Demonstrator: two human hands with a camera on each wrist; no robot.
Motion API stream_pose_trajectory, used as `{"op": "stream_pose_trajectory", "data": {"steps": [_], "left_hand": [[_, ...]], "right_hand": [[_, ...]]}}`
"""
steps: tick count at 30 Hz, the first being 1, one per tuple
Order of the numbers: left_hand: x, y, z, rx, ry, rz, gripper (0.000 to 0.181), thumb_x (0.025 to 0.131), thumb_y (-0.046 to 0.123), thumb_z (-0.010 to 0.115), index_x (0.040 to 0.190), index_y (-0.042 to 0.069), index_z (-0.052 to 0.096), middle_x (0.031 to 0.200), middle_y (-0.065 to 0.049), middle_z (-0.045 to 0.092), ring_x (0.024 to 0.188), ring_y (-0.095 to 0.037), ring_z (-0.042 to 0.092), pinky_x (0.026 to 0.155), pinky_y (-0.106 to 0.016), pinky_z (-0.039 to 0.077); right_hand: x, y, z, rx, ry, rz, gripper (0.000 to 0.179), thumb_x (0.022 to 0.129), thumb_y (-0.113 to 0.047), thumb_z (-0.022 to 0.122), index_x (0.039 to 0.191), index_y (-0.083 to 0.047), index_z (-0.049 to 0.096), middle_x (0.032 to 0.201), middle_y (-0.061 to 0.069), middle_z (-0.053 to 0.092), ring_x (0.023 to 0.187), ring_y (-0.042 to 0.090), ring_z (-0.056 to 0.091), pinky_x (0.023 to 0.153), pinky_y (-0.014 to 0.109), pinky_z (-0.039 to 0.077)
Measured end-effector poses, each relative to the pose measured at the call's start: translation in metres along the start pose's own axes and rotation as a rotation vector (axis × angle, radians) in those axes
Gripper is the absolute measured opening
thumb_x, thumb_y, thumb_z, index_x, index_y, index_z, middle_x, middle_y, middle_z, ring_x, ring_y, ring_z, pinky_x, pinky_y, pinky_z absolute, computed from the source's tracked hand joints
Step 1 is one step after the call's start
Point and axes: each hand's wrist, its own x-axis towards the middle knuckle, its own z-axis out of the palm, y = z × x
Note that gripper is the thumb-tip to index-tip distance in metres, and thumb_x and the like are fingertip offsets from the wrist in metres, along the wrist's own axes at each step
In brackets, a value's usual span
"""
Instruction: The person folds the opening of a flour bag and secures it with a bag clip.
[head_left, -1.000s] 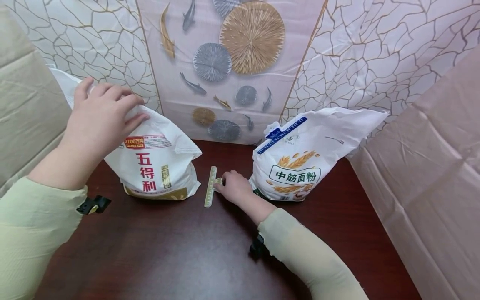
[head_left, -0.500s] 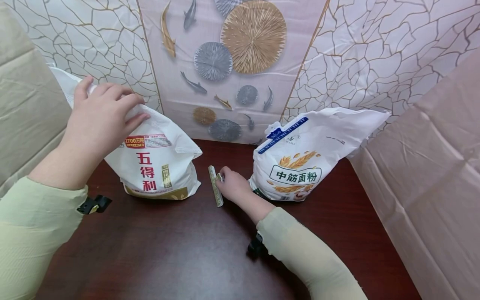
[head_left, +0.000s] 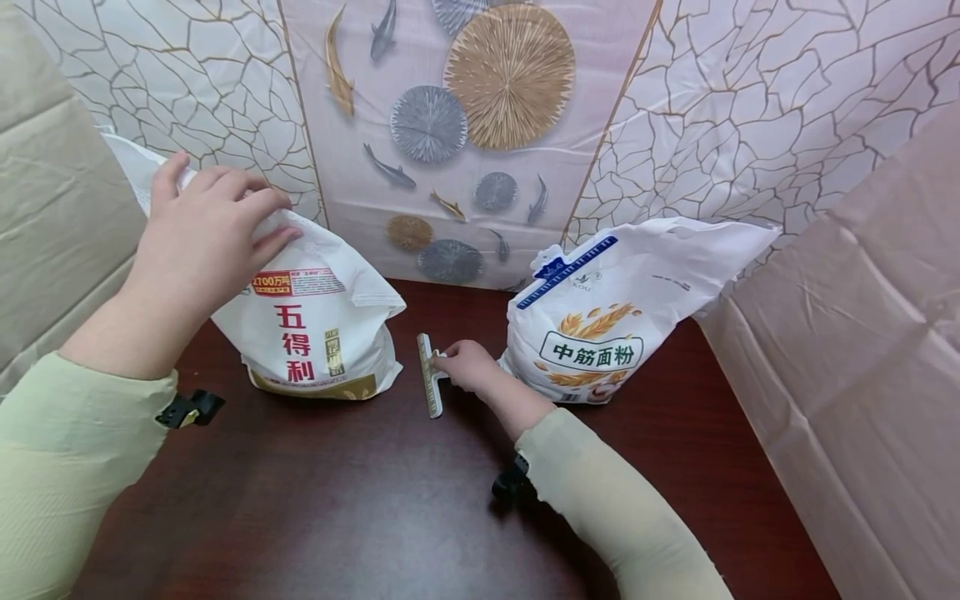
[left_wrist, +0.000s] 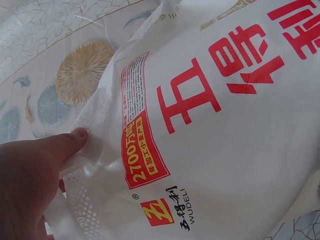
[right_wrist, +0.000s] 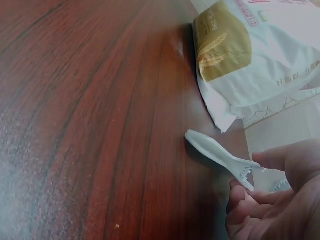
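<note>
My left hand (head_left: 198, 237) grips the folded top of a white flour bag (head_left: 348, 283) with red lettering, at the left of the head view. In the left wrist view the thumb presses on the edge of the flour bag (left_wrist: 240, 140), and the other fingers are mostly hidden behind it. My right hand (head_left: 480, 371) pinches the handle of a pale bag clip (head_left: 429, 387) between thumb and fingers, close over the table. The right wrist view has the bag clip (right_wrist: 212, 150) edge-on, its two handle tabs between thumb and fingertips.
A second white flour bag (head_left: 645, 275) stands at the right, wheat and green lettering on its front. Across its upper left corner sits a blue bag clip (head_left: 566, 271). The dark red wooden table (head_left: 360, 500) has patterned cloth panels (head_left: 352, 192) behind it and plain cloth at both sides.
The pale bag clip has turned under my right hand, its near end swinging to the right and then slightly back. My left hand keeps its grip on the flour bag.
</note>
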Motion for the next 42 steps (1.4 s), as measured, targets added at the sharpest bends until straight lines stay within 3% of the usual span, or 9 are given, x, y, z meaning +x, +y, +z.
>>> {"op": "stream_pose_trajectory", "data": {"steps": [9, 16, 30, 42], "left_hand": [[0.0, 0.0, 0.0, 0.001, 0.023, 0.006, 0.027, 0.095, 0.027, 0.067, 0.116, 0.009, 0.067, 0.12, -0.019, 0.062, 0.116, -0.041, 0.049, 0.116, -0.06, 0.006], [0.0, 0.0, 0.0, 0.006, 0.017, -0.006, 0.029, 0.095, 0.027, 0.067, 0.117, 0.009, 0.067, 0.12, -0.02, 0.061, 0.117, -0.041, 0.048, 0.116, -0.059, 0.006], [0.0, 0.0, 0.001, -0.004, 0.018, -0.016, 0.028, 0.095, 0.027, 0.068, 0.117, 0.01, 0.068, 0.12, -0.019, 0.062, 0.118, -0.043, 0.047, 0.116, -0.06, 0.006], [-0.001, 0.0, 0.001, -0.006, 0.014, -0.022, 0.028, 0.095, 0.028, 0.068, 0.116, 0.01, 0.068, 0.119, -0.019, 0.062, 0.117, -0.043, 0.047, 0.116, -0.059, 0.005]], "right_hand": [[-0.005, -0.006, -0.009, 0.105, 0.092, -0.074, 0.027, 0.093, -0.024, 0.067, 0.106, -0.001, 0.063, 0.079, 0.005, 0.058, 0.064, 0.015, 0.055, 0.055, 0.024, 0.043], [-0.008, -0.014, -0.017, 0.052, 0.167, -0.08, 0.035, 0.094, -0.028, 0.065, 0.115, 0.0, 0.064, 0.1, 0.01, 0.064, 0.09, 0.02, 0.057, 0.082, 0.033, 0.048], [-0.019, -0.03, -0.032, 0.234, 0.296, -0.219, 0.026, 0.095, -0.023, 0.067, 0.114, -0.007, 0.063, 0.093, 0.007, 0.065, 0.085, 0.02, 0.06, 0.071, 0.03, 0.046], [-0.029, -0.045, -0.041, 0.331, 0.358, -0.419, 0.029, 0.096, -0.023, 0.066, 0.122, -0.01, 0.061, 0.1, 0.006, 0.066, 0.091, 0.019, 0.061, 0.079, 0.031, 0.05]]}}
